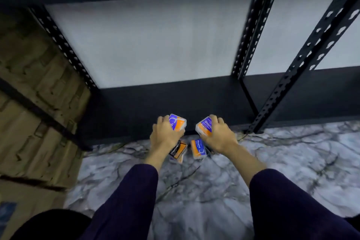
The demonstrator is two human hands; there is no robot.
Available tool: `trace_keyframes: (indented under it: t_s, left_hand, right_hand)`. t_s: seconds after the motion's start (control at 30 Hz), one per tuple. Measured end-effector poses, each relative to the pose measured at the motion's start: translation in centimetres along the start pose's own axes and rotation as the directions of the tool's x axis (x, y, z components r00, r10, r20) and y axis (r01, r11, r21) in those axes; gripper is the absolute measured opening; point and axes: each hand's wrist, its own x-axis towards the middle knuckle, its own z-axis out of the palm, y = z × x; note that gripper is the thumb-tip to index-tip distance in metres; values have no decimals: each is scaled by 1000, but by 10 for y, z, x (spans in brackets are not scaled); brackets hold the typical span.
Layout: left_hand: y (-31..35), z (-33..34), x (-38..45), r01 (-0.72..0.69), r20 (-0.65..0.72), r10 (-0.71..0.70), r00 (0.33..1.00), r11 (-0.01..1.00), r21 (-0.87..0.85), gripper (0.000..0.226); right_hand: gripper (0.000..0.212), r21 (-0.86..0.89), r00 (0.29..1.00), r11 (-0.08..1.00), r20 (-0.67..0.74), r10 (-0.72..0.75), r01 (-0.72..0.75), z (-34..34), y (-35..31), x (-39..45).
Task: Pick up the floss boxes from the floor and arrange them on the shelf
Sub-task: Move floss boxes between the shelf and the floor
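Head view — what are the hands doing?
— Each is gripping 1 box: the left hand (165,134) is curling round a box (178,122), the right hand (218,134) round another (204,125), both over the front edge of the low shelf (155,103).
— Any others?
— 2 boxes are lying on the marble floor (214,191): a dark one (178,151) and an orange one (198,149), just beneath the hands.
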Motion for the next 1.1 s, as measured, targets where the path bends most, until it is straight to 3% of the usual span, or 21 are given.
trace_keyframes:
  t_s: [0.33, 0.47, 0.57, 0.77, 0.97, 1.1]
  left_hand:
    - [-54, 101, 38, 137, 108, -135, 985, 991, -7, 60]
    - [-71, 129, 43, 125, 143, -121, 982, 992, -23, 64]
    - [-84, 143, 43, 85, 183, -82, 980, 996, -8, 69]
    - [-95, 153, 52, 29, 171, -32, 985, 999, 20, 72]
    - [-95, 151, 59, -27, 264, 3, 965, 996, 85, 87]
    - [-85, 134, 59, -41, 282, 14, 959, 995, 89, 96]
  right_hand:
    - [80, -6, 986, 997, 147, 77, -77, 102, 48, 58]
    - [80, 21, 989, 997, 129, 76, -79, 132, 53, 72]
    - [77, -58, 998, 998, 65, 24, -20, 149, 58, 80]
    - [72, -272, 994, 961, 108, -24, 53, 163, 79, 90]
    - [71, -187, 977, 979, 206, -47, 86, 155, 76, 94]
    - [51, -143, 973, 986, 225, -50, 83, 131, 63, 88]
